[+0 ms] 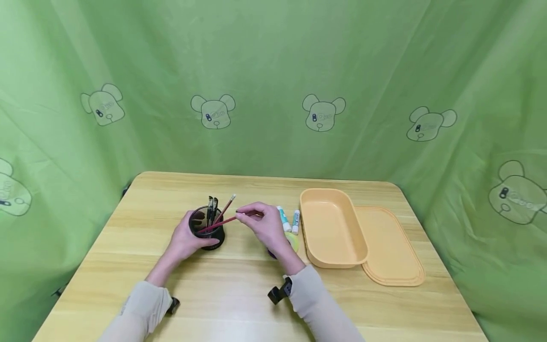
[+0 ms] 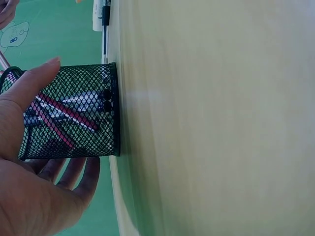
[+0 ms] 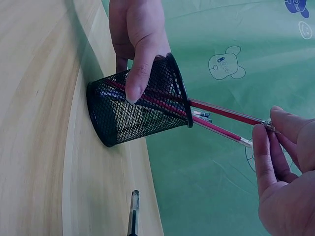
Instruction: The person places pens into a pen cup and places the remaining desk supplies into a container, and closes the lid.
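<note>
My left hand (image 1: 184, 239) grips a black mesh pen holder (image 2: 74, 140) that stands on the table, thumb on one side and fingers round the other. Between thumb and fingertips, my right hand (image 1: 268, 227) pinches a red pencil (image 3: 226, 113) close to its eraser end. The pencil's lower part slants down inside the holder. Another red pencil (image 1: 226, 206) with a white eraser leans in there too, beside black pens (image 1: 212, 208). In the right wrist view a clear-barrelled pen (image 3: 134, 211) lies on the table near the holder.
Two glue sticks (image 1: 296, 221) lie right of my right hand. A yellowish roll (image 1: 293, 241), perhaps tape, is partly hidden behind that wrist. Farther right stands an orange plastic box (image 1: 333, 228), with its flat lid (image 1: 393, 251) beside it. A green curtain (image 1: 273, 57) surrounds the wooden table (image 1: 231, 294).
</note>
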Motion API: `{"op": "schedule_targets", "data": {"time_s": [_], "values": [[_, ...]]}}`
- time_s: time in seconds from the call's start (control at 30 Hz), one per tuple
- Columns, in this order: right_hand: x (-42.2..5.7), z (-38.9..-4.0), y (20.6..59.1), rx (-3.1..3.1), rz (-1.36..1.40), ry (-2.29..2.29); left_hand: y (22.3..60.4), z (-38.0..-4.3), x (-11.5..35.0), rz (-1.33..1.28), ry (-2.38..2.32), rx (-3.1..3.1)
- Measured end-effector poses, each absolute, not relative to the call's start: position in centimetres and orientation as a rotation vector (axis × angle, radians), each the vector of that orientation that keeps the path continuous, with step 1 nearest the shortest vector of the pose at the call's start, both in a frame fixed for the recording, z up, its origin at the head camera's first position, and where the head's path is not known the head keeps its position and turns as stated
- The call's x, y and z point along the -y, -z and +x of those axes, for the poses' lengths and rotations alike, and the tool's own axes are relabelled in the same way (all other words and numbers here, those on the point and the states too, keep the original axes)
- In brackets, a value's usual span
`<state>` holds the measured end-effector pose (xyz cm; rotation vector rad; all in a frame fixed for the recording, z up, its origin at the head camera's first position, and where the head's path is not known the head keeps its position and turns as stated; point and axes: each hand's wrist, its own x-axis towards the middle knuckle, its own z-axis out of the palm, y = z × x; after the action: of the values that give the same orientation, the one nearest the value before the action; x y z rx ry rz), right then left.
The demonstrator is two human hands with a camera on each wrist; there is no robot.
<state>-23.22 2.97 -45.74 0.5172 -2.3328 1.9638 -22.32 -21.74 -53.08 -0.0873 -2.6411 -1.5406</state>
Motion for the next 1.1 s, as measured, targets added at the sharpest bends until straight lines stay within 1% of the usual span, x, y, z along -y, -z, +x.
{"op": "schedule_targets", "data": {"time_s": [0.4, 0.63, 1.1], "values": [[-1.9, -23.8, 45.7, 2.384, 0.531, -1.963, 53.0, -22.4, 21.8, -0.081, 1.526, 2.624], [-2.0, -24.2, 45.7, 2.506, 0.542, -1.865, 53.2, -22.3, 21.7, -0.109, 1.55, 2.609], [-2.2, -24.2, 46.1, 2.517, 0.573, -1.907, 53.2, -22.3, 21.7, -0.103, 1.55, 2.608]]}}
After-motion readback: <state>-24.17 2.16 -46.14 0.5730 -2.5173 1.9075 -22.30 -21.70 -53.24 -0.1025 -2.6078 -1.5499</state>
